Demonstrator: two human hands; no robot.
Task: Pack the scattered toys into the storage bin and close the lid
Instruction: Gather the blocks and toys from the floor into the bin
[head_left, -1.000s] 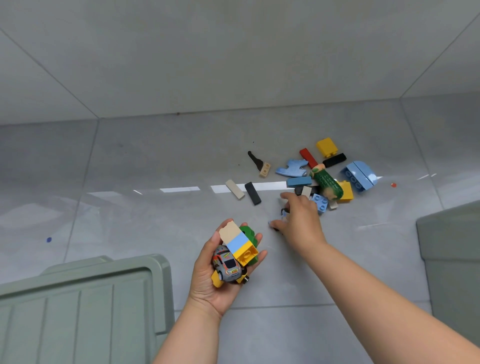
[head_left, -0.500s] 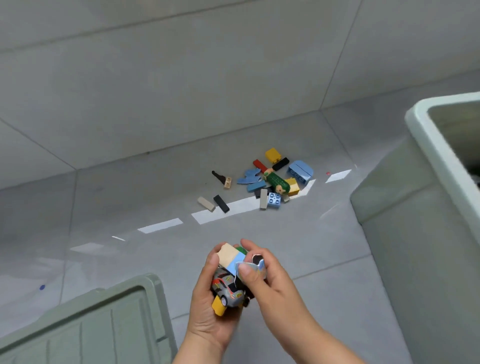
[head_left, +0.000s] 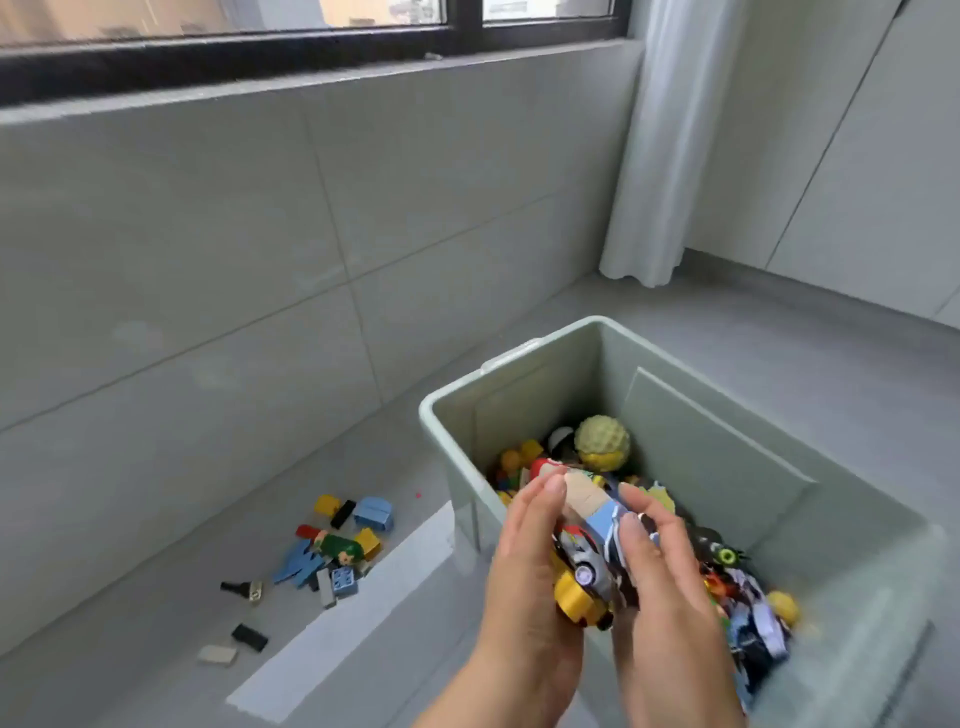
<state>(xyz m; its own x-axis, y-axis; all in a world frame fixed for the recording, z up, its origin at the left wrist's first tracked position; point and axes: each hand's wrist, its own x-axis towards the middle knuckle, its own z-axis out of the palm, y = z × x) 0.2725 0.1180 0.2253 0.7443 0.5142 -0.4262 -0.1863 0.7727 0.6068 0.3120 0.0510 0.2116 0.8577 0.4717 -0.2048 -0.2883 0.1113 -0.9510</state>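
Note:
My left hand (head_left: 524, 577) and my right hand (head_left: 660, 582) cup a bundle of toys (head_left: 589, 545) between them: a grey toy car, a beige and blue brick, yellow pieces. Both hands hover over the near left corner of the open pale green storage bin (head_left: 441, 415). Inside the bin lie several toys, among them a yellow-green textured ball (head_left: 602, 441). A scattered pile of bricks (head_left: 337, 545) remains on the floor to the bin's left, with a black brick (head_left: 249, 636) and a beige brick (head_left: 217, 654) nearer me.
A tiled wall with a window ledge rises behind the pile. A white curtain (head_left: 660, 156) hangs in the corner behind the bin. Grey tiled floor (head_left: 156, 623) stretches around the bin, with a bright strip of light on it.
My view has swung right and up from the floor to the bin. My two hands have carried the toy bundle over the bin. The bin lid at lower left is out of view now.

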